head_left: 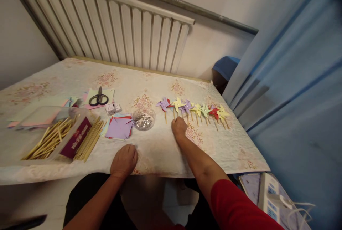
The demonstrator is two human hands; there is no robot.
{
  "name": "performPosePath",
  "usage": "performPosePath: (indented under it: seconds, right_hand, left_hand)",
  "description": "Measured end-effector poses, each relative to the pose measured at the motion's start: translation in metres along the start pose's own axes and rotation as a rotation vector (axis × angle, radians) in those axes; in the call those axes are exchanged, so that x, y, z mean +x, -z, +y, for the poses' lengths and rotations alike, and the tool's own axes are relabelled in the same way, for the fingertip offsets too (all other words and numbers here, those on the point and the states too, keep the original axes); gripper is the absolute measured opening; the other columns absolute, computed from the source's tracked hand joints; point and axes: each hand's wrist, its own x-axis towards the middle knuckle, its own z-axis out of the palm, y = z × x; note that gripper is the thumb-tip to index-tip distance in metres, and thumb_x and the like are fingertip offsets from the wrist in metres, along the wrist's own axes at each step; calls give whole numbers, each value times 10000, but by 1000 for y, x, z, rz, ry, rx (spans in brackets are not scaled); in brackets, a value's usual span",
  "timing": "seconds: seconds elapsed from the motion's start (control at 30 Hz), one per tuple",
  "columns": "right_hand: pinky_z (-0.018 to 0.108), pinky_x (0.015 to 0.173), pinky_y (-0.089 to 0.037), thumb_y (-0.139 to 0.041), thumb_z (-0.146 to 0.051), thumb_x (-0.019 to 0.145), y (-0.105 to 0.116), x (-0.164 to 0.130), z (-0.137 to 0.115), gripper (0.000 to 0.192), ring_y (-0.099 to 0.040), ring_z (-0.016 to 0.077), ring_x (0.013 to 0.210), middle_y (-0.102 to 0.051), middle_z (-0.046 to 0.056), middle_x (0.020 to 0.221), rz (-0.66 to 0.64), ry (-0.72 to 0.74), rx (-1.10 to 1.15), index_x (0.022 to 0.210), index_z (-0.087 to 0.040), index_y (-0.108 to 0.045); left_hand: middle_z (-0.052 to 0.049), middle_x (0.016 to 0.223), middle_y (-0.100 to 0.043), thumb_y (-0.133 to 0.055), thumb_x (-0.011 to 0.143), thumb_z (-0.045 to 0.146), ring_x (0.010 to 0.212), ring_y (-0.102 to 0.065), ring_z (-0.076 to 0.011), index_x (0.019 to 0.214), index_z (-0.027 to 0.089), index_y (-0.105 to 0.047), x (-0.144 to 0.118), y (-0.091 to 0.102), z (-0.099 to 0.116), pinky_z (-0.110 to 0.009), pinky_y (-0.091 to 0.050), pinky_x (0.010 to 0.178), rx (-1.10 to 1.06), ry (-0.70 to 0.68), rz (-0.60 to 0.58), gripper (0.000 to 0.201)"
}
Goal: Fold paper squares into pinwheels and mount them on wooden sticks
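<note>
Tabletop [160, 151]: right hand [179, 127] outstretched at pinwheels [192, 108], left hand [124, 160] fisted.

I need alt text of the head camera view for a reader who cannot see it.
A person's right hand reaches to a row of small coloured paper pinwheels on wooden sticks on a floral-cloth table, while the left hand rests as a fist near the front edge. Further left lie coloured paper squares, black scissors and bamboo sticks.

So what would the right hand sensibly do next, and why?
Probably let go and draw back: the right hand rests at the sticks of the paper pinwheels, already lined up in a row, while the left hand lies near the cut paper squares.
</note>
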Motion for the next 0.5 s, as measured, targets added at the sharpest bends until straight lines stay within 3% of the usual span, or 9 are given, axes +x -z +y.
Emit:
performPosePath:
  seconds: [0.37,0.5]
  right_hand:
    - [280,732,-448,-489,-305,935,-1,-6,1,232,-669,212,896,-687,119,970,-25,-15,-4,980,-157,-662]
    - [291,736,-447,-497,-380,937,-1,-5,4,256,-659,219,897,-682,104,979,36,-49,65,964,-173,-644]
  left_hand:
    - [-105,861,-602,-405,933,229,850,-554,-245,848,167,-600,1,3,1,-373,-391,778,-33,19,-18,222]
    - [-101,873,-607,-402,939,231,859,-555,-237,856,169,-598,1,4,1,-367,-386,785,-15,25,-29,221]
